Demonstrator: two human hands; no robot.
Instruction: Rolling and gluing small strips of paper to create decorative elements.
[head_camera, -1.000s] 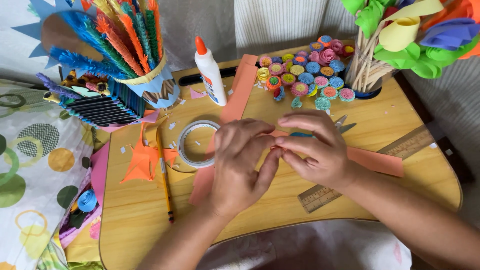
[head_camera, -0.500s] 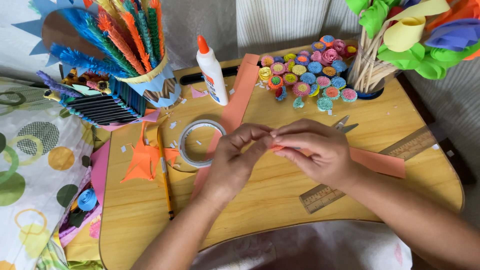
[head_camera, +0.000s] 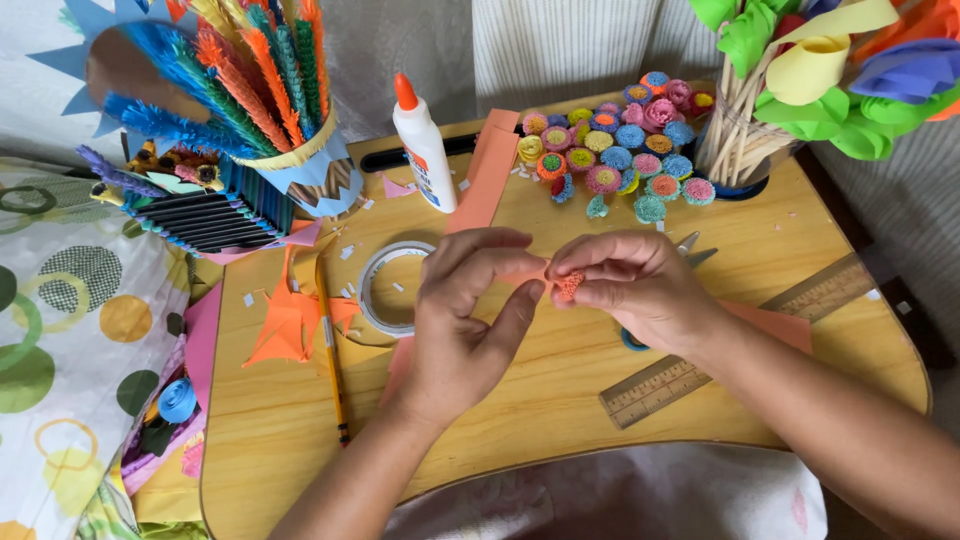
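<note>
Over the wooden lap table (head_camera: 560, 400), my left hand (head_camera: 465, 320) and my right hand (head_camera: 630, 285) meet at the fingertips. Between them is a fringed orange paper strip (head_camera: 530, 275), its end wound into a small tight coil (head_camera: 570, 286). My right thumb and fingers pinch the coil, while my left fingers hold the strip's loose end. A tape roll (head_camera: 385, 288) lies just left of my left hand. Scissors (head_camera: 690, 248) lie partly hidden behind my right hand.
A white glue bottle (head_camera: 424, 145) stands at the back, beside an orange paper sheet (head_camera: 487, 170). Several finished rolled paper flowers (head_camera: 620, 150) lie behind. A wooden ruler (head_camera: 740, 345) lies at right, a pencil (head_camera: 330, 360) and orange scraps (head_camera: 285, 325) at left. Paper crafts stand in both back corners.
My hands have drawn slightly apart and lifted, and the small orange coil now shows between my right fingertips.
</note>
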